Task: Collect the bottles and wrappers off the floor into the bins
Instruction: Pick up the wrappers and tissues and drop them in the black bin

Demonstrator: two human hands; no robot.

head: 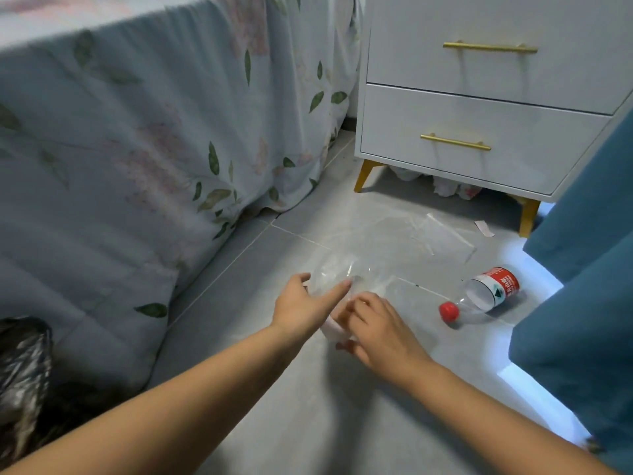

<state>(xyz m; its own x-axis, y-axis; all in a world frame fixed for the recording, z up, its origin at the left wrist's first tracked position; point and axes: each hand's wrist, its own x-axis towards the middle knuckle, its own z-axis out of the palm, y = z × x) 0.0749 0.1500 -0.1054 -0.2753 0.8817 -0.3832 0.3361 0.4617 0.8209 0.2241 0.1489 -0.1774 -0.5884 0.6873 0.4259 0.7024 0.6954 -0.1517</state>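
My left hand (305, 303) grips a clear, label-free plastic bottle (334, 269) between thumb and forefinger, just above the grey floor. My right hand (380, 332) curls its fingers round the bottle's near end, where something pale pink shows; the picture is blurred there. A second clear bottle (486, 294) with a red cap and red label lies on its side on the floor to the right, apart from both hands. Flat clear plastic wrappers (440, 234) lie on the tiles beyond it, with a small pink paper scrap (484, 229) close by.
A bed with a floral quilt (137, 149) fills the left. A white nightstand (479, 125) on gold legs stands at the back, with crumpled wrappers (448, 188) under it. A blue curtain (582, 269) hangs on the right. A black bin bag (20, 365) sits at the lower left.
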